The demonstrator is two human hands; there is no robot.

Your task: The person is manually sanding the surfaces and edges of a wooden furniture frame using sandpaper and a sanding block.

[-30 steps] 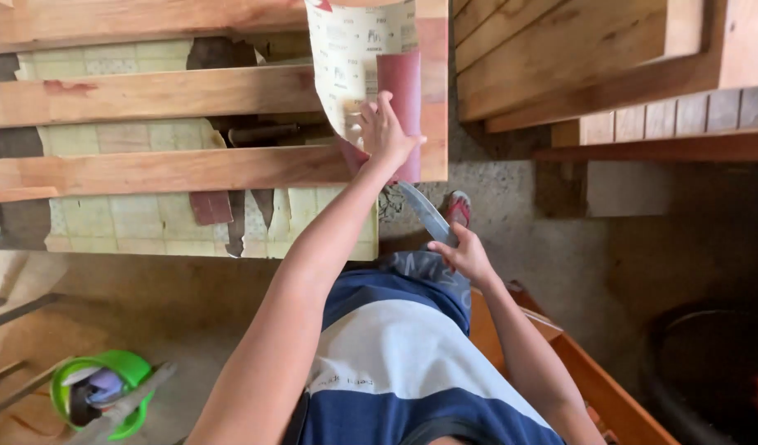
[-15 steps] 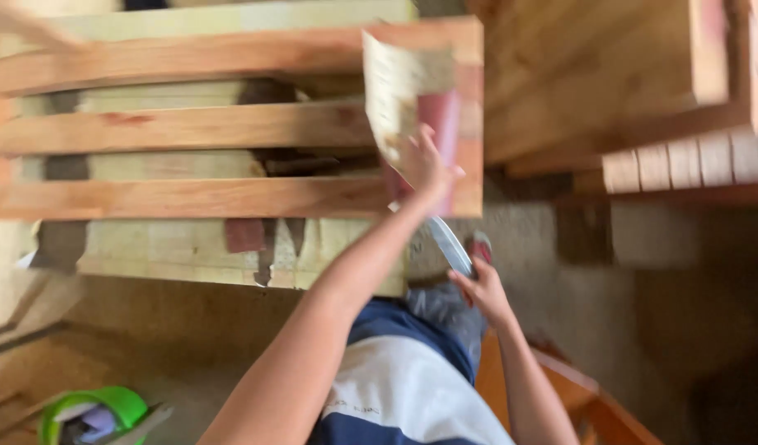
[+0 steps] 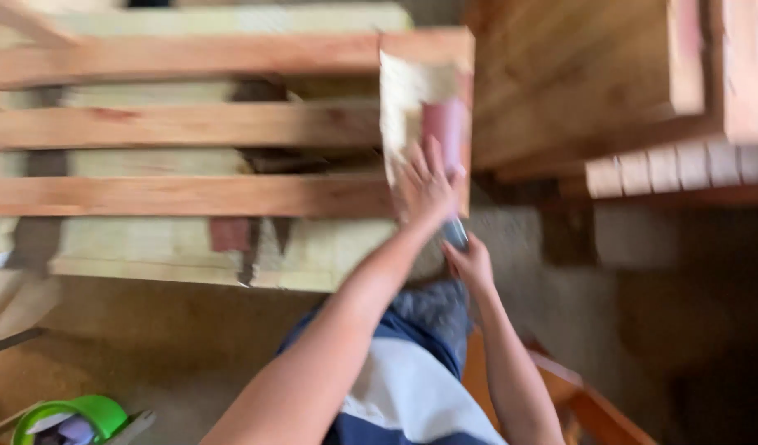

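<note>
**Sandpaper sheet held on the frame corner, blade brought up beneath it**

Since the earlier frames the right hand (image 3: pixel 471 264) has risen with the blade (image 3: pixel 455 232) until it sits just below the left hand (image 3: pixel 427 183); the view has also shifted and blurred.

The left hand lies spread flat on the sandpaper sheet (image 3: pixel 412 99), pinning it against the right-hand corner of the wooden frame (image 3: pixel 189 124). The right hand is closed around the blade handle; the exact finger positions cannot be told through the blur.

Handling, as judged: the sheet is light, thin and limp, curls readily, and tears along a crease. Its pale backing faces up. Hold it flat near the fold, close to the frame corner.

Clearance: stacked timber (image 3: pixel 577 74) stands close to the right of the frame corner. Open floor (image 3: pixel 593 305) lies below it. A green bucket (image 3: pixel 74 416) sits well apart, low to the left.
</note>
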